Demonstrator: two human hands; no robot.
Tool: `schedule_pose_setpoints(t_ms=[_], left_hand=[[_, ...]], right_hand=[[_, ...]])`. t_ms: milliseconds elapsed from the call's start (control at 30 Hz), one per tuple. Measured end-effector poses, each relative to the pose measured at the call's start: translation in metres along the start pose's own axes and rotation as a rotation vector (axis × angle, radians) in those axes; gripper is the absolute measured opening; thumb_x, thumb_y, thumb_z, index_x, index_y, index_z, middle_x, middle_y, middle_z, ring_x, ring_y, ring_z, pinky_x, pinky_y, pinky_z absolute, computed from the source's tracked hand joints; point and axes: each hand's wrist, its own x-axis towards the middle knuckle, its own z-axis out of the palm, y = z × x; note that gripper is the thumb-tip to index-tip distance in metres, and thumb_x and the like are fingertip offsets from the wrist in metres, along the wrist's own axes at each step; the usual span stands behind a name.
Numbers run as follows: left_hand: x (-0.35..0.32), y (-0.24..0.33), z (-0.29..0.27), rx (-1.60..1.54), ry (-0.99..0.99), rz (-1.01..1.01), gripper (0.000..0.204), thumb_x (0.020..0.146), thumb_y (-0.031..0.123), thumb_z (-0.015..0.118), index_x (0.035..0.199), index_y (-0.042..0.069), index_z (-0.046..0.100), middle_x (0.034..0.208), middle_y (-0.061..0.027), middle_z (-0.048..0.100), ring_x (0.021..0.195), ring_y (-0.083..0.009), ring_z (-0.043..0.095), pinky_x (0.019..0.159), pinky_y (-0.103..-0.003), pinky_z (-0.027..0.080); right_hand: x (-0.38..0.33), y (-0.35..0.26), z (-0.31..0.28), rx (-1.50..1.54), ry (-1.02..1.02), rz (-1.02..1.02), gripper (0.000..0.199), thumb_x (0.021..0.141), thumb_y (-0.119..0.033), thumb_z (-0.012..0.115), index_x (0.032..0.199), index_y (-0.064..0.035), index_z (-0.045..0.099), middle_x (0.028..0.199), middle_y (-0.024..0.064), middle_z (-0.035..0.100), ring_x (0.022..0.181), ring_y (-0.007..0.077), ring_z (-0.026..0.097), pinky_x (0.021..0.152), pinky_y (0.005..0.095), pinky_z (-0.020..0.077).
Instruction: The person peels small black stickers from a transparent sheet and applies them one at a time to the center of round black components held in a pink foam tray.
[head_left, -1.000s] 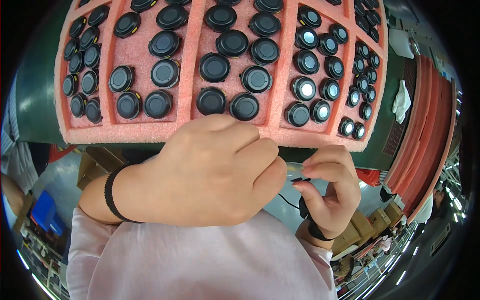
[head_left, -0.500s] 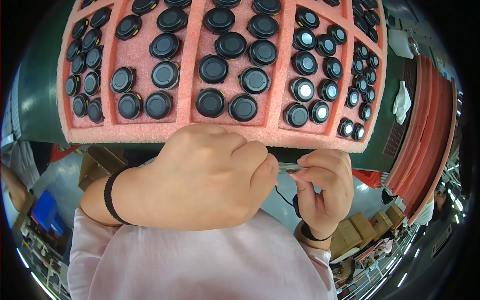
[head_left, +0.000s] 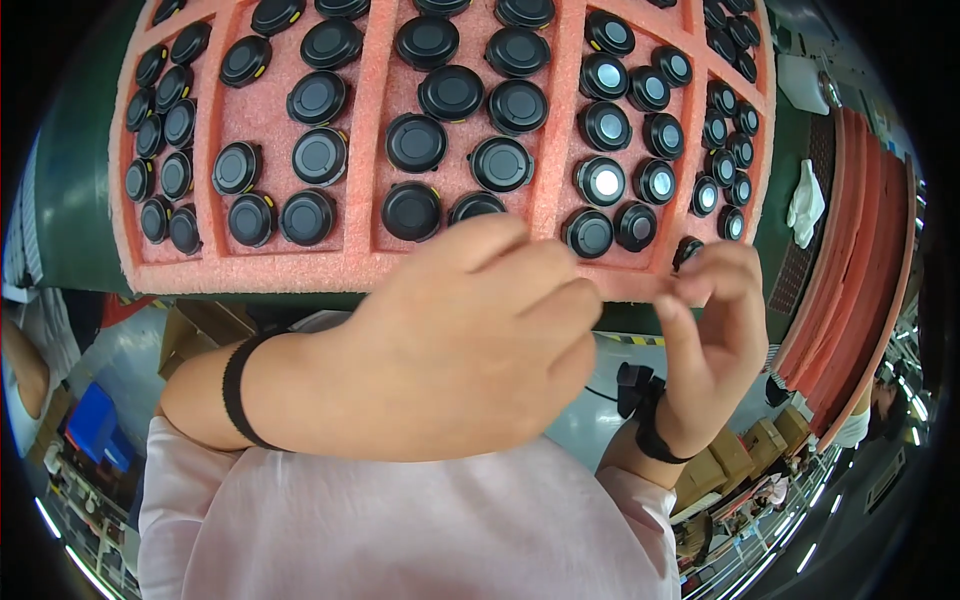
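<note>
While both hover at the pink foam tray (head_left: 300,270), left hand (head_left: 470,350) clenched, right hand (head_left: 715,320) pinching something, possibly a thin wire.

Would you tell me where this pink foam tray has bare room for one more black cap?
The pink foam tray has a bare strip along its near edge, between the nearest black caps and the left hand. The raised ribs are bare but narrow. Elsewhere, caps sit packed close.

Small round black cap (head_left: 687,250) at the near right edge of the pink foam tray (head_left: 360,262), partly hidden by fingertips, rows of similar black caps (head_left: 415,143) seated flat in foam compartments
</note>
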Motion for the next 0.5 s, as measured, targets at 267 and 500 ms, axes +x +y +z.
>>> schedule_pose_setpoints(t_ms=[267, 500], left_hand=[[0.022, -0.005, 0.041, 0.141, 0.184, 0.079, 0.015, 0.069, 0.019, 0.065, 0.072, 0.004, 0.065, 0.11, -0.0131, 0.068, 0.111, -0.0278, 0.06, 0.1, -0.05, 0.051], [0.022, -0.009, 0.042, 0.209, 0.206, 0.106, 0.016, 0.076, 0.022, 0.066, 0.073, 0.008, 0.073, 0.095, -0.0109, 0.07, 0.109, -0.0271, 0.062, 0.113, -0.051, 0.043]], right_hand=[[0.025, 0.017, 0.004, 0.008, -0.095, 0.171, 0.009, 0.09, 0.004, 0.069, 0.093, 0.0017, 0.062, 0.091, 0.0055, 0.055, 0.077, 0.013, 0.053, 0.068, 0.0249, 0.0439], [0.027, 0.016, 0.006, 0.045, -0.123, 0.238, 0.008, 0.091, 0.003, 0.069, 0.092, 0.0024, 0.061, 0.089, 0.0056, 0.054, 0.075, 0.0132, 0.051, 0.068, 0.0256, 0.0442]])
